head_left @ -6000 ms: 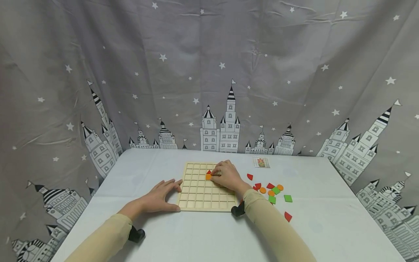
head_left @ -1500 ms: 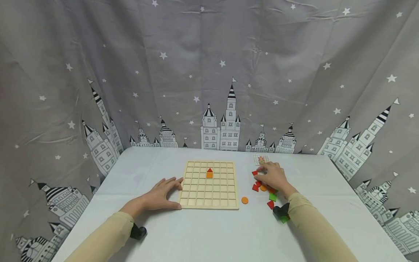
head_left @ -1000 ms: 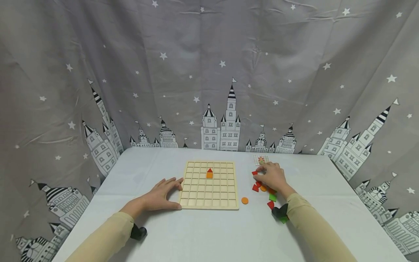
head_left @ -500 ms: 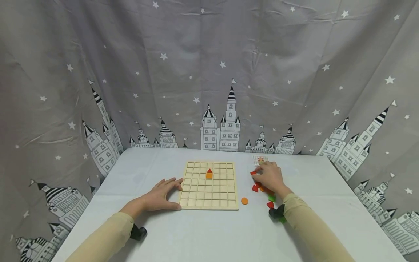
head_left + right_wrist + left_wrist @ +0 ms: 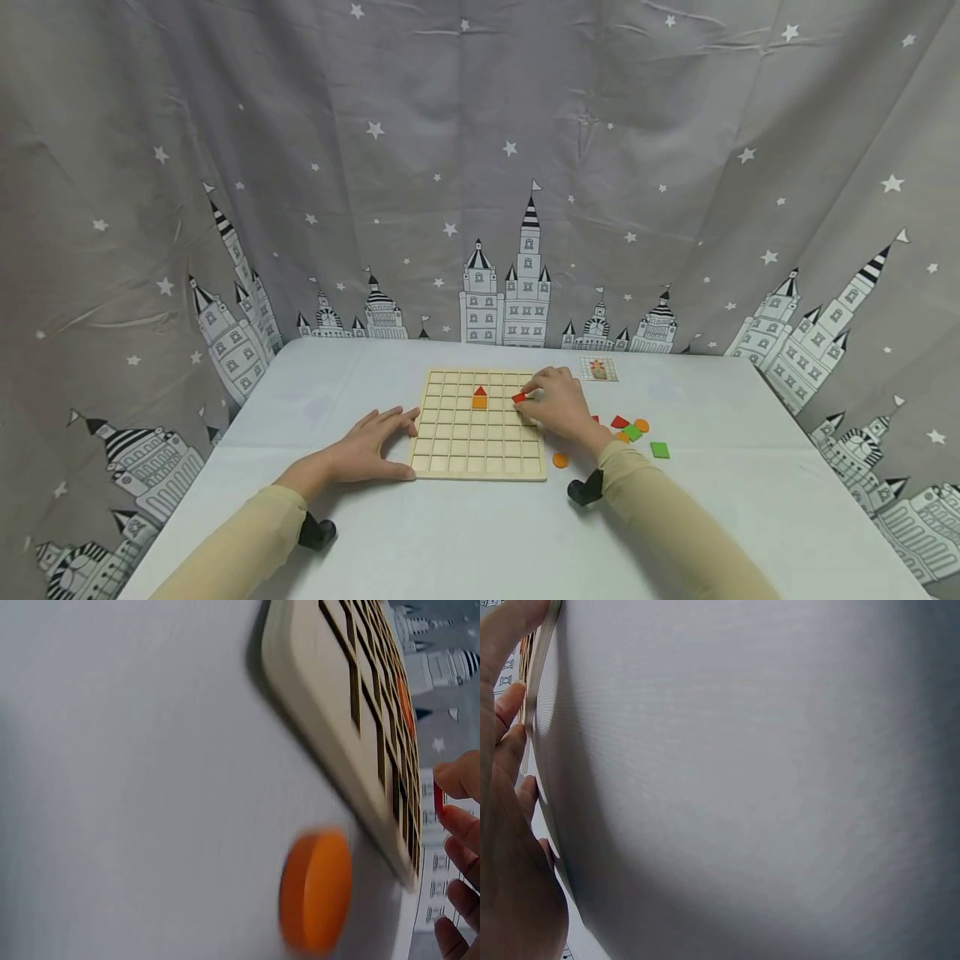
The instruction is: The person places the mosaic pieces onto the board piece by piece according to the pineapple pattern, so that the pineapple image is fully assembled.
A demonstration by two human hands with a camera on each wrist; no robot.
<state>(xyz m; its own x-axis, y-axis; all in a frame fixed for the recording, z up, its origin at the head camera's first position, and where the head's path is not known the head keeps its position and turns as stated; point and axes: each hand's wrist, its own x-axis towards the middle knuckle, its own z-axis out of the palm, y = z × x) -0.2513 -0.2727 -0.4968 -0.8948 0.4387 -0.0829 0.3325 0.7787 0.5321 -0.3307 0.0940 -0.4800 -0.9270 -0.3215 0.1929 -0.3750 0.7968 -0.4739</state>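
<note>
A pale wooden grid board (image 5: pixel 480 433) lies on the white table. In its upper middle cells are a red triangle tile (image 5: pixel 481 390) and an orange square tile (image 5: pixel 479 402) just below it. My left hand (image 5: pixel 367 450) rests at the board's left edge, fingers spread and thumb by the near corner; the left wrist view also shows fingertips at the edge. My right hand (image 5: pixel 558 404) is over the board's right side, pinching a small red tile (image 5: pixel 518 398) between thumb and finger. In the right wrist view that red tile (image 5: pixel 439 797) appears edge-on, above the grid.
An orange disc (image 5: pixel 560 460) lies beside the board's near right corner. Right of the board are scattered red, orange and green tiles, among them a green square (image 5: pixel 660 450); my right forearm hides some. A small picture card (image 5: pixel 598 369) lies at the back right.
My right hand has taken a red tile from the loose pieces and carried it left over the board. Earlier it left the orange square in its cell. My left hand stays put.
</note>
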